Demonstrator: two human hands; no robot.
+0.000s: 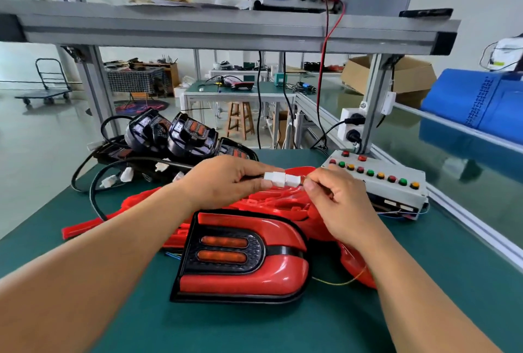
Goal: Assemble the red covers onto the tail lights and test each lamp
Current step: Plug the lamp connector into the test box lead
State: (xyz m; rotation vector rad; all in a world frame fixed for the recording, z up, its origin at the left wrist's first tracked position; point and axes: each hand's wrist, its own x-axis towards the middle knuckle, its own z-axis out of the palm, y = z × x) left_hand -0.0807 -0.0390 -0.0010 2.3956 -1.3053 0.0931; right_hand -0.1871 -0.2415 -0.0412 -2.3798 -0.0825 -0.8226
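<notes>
The left hand (pixel 226 180) has its fingers clamped on a white connector (pixel 272 178). The right hand (pixel 336 202) pinches the mating connector (pixel 293 180), ends touching. A red-covered tail light (pixel 243 256) lies flat toward the near edge of the desk (pixel 198 324).

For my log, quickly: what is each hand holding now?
Left hand: pinches the left white plug.
Right hand: pinches the right white plug.

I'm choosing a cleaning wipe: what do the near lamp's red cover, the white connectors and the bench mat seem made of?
Red cover: glossy moulded plastic, by its sharp highlights.
White connectors: opaque plastic, satin, square-edged.
Bench mat: matte green, likely rubber or vinyl; little glare.
</notes>
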